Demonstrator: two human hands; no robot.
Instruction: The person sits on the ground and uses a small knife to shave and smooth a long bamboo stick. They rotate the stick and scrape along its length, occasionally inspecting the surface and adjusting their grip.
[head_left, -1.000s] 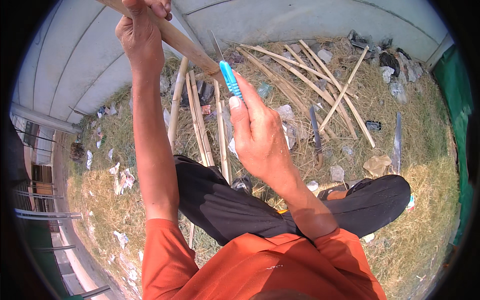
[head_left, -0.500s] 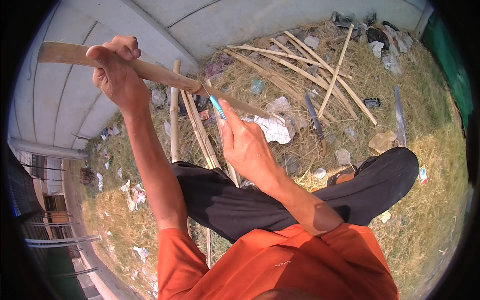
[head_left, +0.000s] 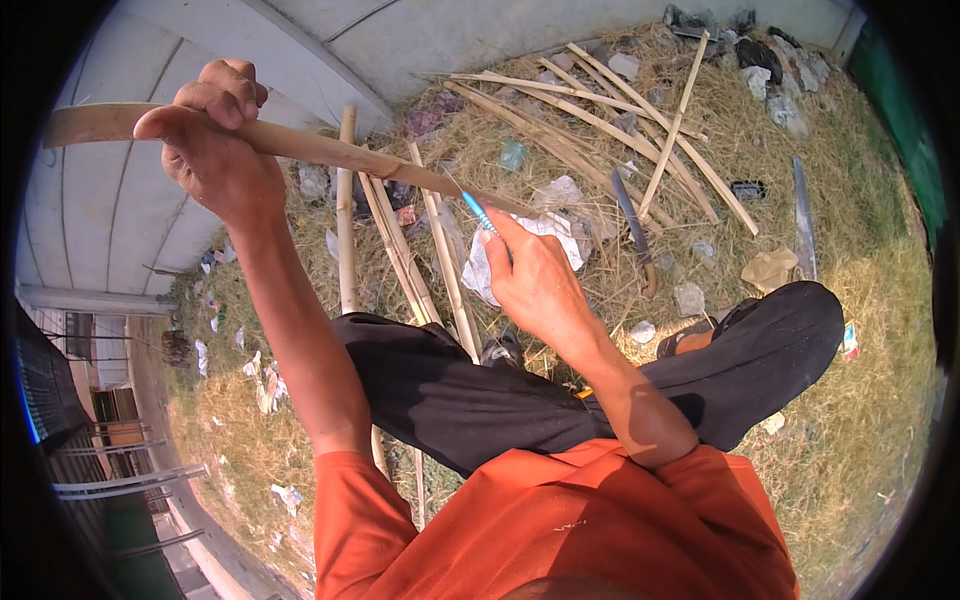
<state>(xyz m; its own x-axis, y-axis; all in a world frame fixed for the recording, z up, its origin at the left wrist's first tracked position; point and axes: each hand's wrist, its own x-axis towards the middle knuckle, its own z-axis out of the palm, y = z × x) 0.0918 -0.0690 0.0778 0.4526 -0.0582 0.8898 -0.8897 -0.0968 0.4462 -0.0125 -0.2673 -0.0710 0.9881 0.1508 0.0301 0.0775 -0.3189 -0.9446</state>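
Observation:
My left hand (head_left: 222, 165) is raised at the upper left with its fingers wrapped round a long split bamboo strip (head_left: 335, 153). The strip slants down to the right across the view, and its narrow end lies above a white crumpled sheet (head_left: 552, 235). A slim blue tool (head_left: 478, 212) with a ribbed handle is in my right hand (head_left: 537, 290), forefinger stretched along it. Its thin pointed end meets or nearly meets the strip's lower part; whether it touches, I cannot tell.
Bamboo strips (head_left: 610, 115) lie crossed on dry grass ahead, and several more poles (head_left: 347, 230) stand by my left knee. A curved blade with a wooden handle (head_left: 636, 230) and a long flat blade (head_left: 804, 220) lie to the right. Litter is scattered near a concrete wall (head_left: 450, 40).
My right hand with the blue tool has slid right and down along the bamboo strip. My left hand and the strip have shifted a little left.

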